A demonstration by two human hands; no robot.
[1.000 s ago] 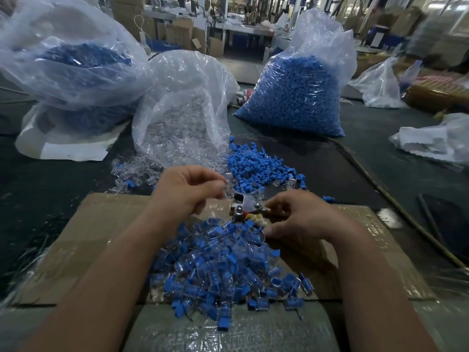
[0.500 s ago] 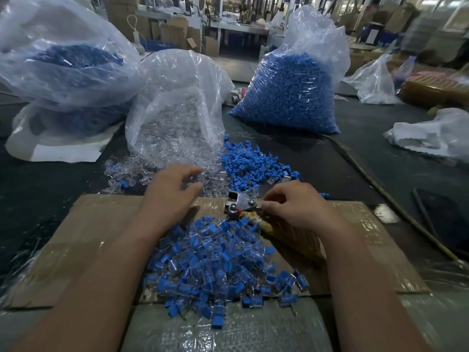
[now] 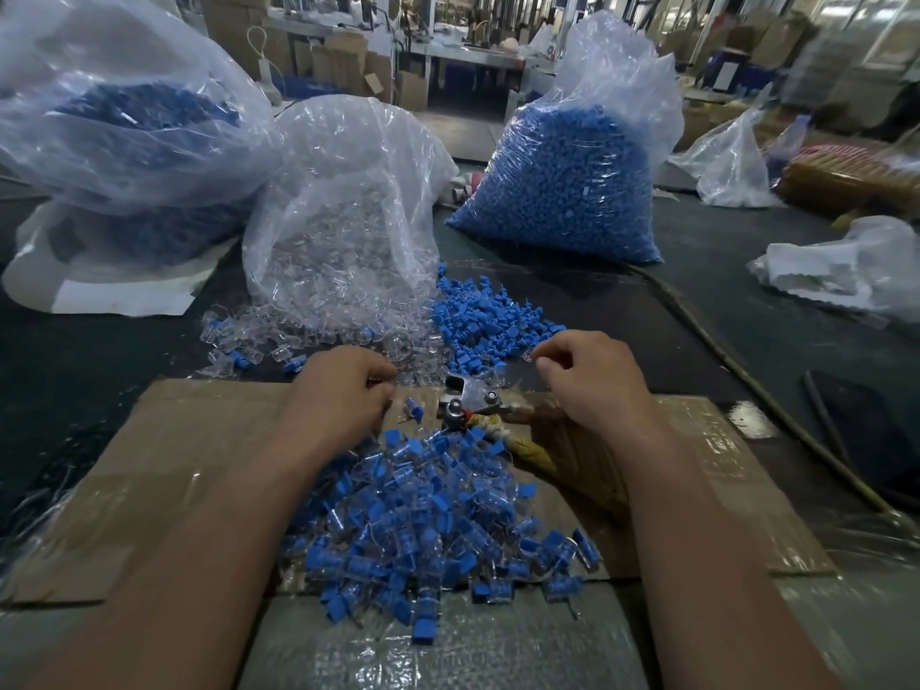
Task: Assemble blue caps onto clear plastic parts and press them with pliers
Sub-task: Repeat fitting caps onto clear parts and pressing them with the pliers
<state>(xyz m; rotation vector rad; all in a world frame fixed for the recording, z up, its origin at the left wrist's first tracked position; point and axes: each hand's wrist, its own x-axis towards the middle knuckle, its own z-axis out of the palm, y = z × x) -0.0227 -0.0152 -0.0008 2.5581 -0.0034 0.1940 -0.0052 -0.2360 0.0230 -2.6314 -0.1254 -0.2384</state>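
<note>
My left hand (image 3: 343,390) has its fingers curled at the near edge of the loose clear plastic parts (image 3: 318,336); whether it holds one is hidden. My right hand (image 3: 587,376) pinches a small part between thumb and forefinger at the edge of the loose blue caps (image 3: 478,321). The pliers (image 3: 470,398) lie between my hands on the cardboard sheet (image 3: 199,450), untouched, their wrapped handles running under my right wrist. One capped part (image 3: 413,409) lies just right of my left hand. A heap of capped parts (image 3: 423,520) sits in front of me.
An open bag of clear parts (image 3: 348,201) stands behind the loose piles, and a full bag of blue caps (image 3: 562,181) at the back right. Another large bag (image 3: 129,117) fills the left. Crumpled plastic (image 3: 846,271) and a dark flat object (image 3: 866,430) lie right.
My right hand has left the pliers and reached forward to the blue caps. My left hand moved forward to the clear parts, and one capped part now lies beside it on the cardboard.
</note>
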